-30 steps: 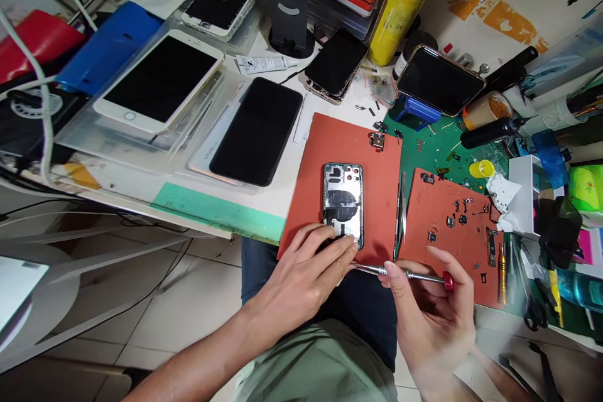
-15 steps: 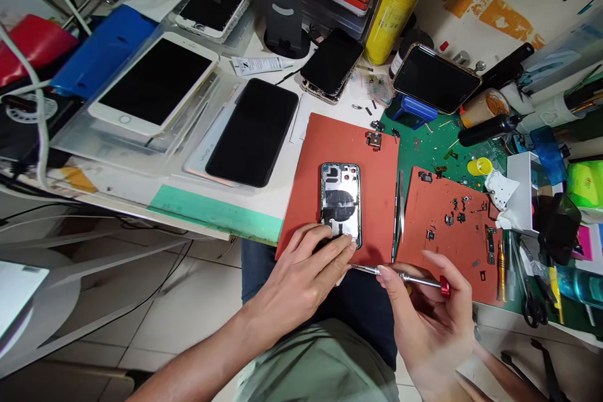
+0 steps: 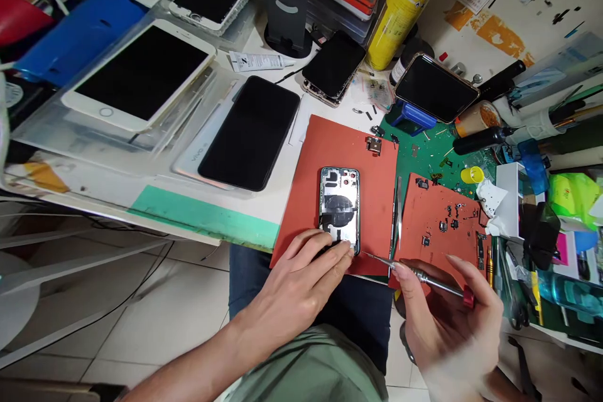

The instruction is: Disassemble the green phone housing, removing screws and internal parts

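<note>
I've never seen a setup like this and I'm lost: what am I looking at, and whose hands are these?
These pictures come from a camera worn on a person's head, looking down at their own hands. The left hand rests on an opened phone housing lying on an orange-red mat. The right hand holds a slim screwdriver with a red end, its tip near the housing's lower corner. Tweezers lie by the mat's edge. A second mat holds tiny parts, and other phones lie further back.

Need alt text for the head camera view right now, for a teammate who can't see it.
The left hand rests on an open phone housing on a red mat, while the right hand holds a red-capped screwdriver beside it.
</note>
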Motion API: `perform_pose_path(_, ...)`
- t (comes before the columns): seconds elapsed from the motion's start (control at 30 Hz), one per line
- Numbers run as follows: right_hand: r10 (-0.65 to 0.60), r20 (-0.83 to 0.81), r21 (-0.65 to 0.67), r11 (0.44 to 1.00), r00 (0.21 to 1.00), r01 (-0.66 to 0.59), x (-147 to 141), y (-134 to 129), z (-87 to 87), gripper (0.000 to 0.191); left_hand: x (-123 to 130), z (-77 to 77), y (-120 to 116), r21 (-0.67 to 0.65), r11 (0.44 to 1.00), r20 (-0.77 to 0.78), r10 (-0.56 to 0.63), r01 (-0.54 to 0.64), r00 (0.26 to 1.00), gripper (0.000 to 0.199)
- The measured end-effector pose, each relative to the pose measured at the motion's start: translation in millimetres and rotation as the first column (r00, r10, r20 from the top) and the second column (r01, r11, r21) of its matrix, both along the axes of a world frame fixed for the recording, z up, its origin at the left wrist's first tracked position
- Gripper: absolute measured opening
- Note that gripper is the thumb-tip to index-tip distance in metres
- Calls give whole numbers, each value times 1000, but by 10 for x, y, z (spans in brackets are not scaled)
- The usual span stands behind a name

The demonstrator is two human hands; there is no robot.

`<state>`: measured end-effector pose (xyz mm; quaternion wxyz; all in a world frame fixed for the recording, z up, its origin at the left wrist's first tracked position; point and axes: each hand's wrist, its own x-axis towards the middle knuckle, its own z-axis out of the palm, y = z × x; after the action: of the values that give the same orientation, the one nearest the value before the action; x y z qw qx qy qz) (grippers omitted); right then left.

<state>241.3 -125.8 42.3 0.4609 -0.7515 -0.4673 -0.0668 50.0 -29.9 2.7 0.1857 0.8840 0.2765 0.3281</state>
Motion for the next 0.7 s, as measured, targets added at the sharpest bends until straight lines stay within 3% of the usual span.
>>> perform_pose_path(0.07,-23,139,-8,1000,990,24,28,54,7,66,1,-4,3,-8,1000,6,-5,5,1000,30)
perform_pose_path(0.2,96,265,-29,995,959,-91,33,162,38,70,-10,-19,-10,-21,1000,8,-11,11,1000,24)
perform_pose_path(0.43,194,217,-87,980,957,-179,1,222,60,73,-16,-51,-34,-19,1000,-14,-11,11,1000,25)
perform_pose_path(0.7,249,281,-115,967,927,-226,1,286,103,71,-44,-83,-51,12,1000,-37,0,0,999,29)
